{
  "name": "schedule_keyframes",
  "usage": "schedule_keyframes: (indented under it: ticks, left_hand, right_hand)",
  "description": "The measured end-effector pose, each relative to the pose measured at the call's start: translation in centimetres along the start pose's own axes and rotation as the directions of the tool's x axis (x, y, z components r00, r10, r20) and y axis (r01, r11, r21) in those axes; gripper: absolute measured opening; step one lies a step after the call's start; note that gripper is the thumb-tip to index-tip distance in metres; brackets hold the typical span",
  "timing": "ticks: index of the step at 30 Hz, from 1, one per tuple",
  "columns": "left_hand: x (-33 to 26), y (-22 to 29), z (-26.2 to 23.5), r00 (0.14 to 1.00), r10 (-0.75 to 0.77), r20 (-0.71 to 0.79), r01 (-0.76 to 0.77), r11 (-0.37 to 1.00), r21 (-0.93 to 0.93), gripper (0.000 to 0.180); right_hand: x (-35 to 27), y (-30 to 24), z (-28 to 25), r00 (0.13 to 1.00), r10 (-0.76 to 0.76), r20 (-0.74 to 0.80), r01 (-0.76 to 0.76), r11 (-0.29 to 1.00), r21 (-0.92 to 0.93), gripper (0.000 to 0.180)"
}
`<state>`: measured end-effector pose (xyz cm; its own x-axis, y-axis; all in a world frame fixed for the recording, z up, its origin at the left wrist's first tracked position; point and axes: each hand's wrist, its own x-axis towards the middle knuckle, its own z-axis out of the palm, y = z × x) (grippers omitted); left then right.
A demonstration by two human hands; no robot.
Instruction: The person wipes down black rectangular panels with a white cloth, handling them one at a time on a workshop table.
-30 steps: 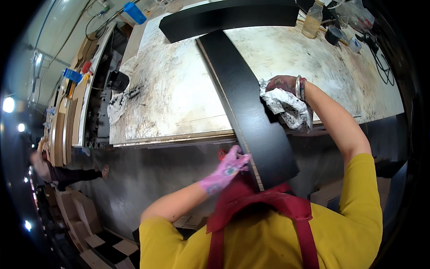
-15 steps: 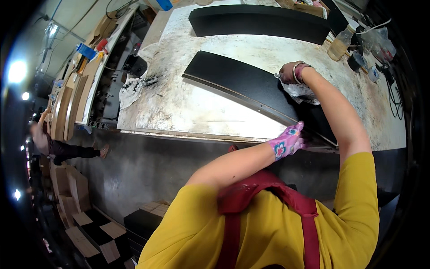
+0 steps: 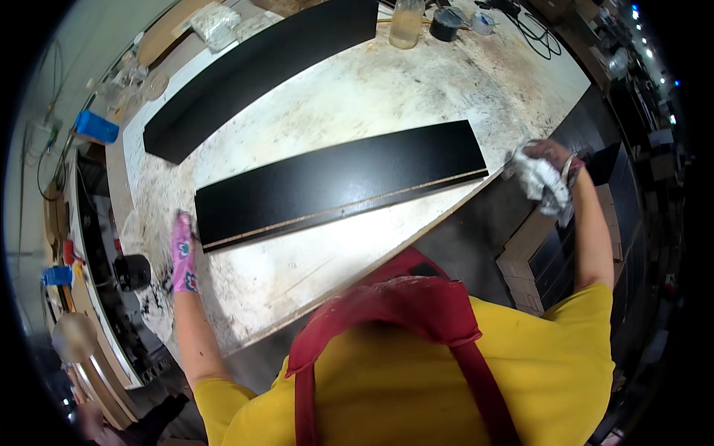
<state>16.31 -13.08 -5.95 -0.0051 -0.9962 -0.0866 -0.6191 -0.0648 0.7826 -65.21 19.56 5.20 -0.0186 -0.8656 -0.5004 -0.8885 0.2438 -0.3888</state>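
A black board (image 3: 335, 178) with a pale bare strip along its near edge lies on the stained white worktable (image 3: 290, 290). At the board's left end is my left hand (image 3: 184, 253) in a purple flowered glove, its fingers stretched out along that end. Whether they touch the board is hard to tell. My right hand (image 3: 554, 154), darkly stained and with a bracelet at the wrist, is closed on a crumpled white rag (image 3: 541, 182). It is past the board's right end, by the table's edge.
Another long black board (image 3: 260, 78) lies farther back. Behind it stand a jar of yellowish liquid (image 3: 407, 26) and a dark cup (image 3: 446, 24). A black pot (image 3: 132, 272) is at the left, and stacked boxes (image 3: 550, 256) stand on the floor at the right.
The near board now lies more crosswise, and the view has turned. My left hand has gone from its near edge to its left end; my right hand has moved the rag off its surface.
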Motion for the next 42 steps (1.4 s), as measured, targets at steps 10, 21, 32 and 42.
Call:
schedule_keyframes:
  ticks: [10,21,32,42]
  left_hand:
    - [1.1,4.3,2.6,0.991,-0.114,0.075,0.105,0.988,0.116,0.046]
    - [-16.7,2.6,2.8,0.979,-0.190,-0.072,0.203,0.923,0.327,0.035]
    - [-9.9,20.0,14.7,0.769,0.272,0.579,-0.571,0.699,0.430,0.039]
    - [8.6,13.1,1.7,0.930,0.022,-0.367,-0.030,0.999,-0.016,0.071]
  right_hand:
    - [11.9,-8.8,3.1,0.985,0.153,0.085,-0.171,0.950,0.262,0.045]
    - [19.3,-6.9,-3.3,0.989,0.095,0.114,-0.100,0.994,0.041,0.044]
    - [17.5,-3.9,-1.8,0.969,0.197,0.151,-0.209,0.976,0.064,0.042]
    - [29.5,-16.0,-10.9,0.901,0.094,-0.424,0.142,0.859,0.492,0.070]
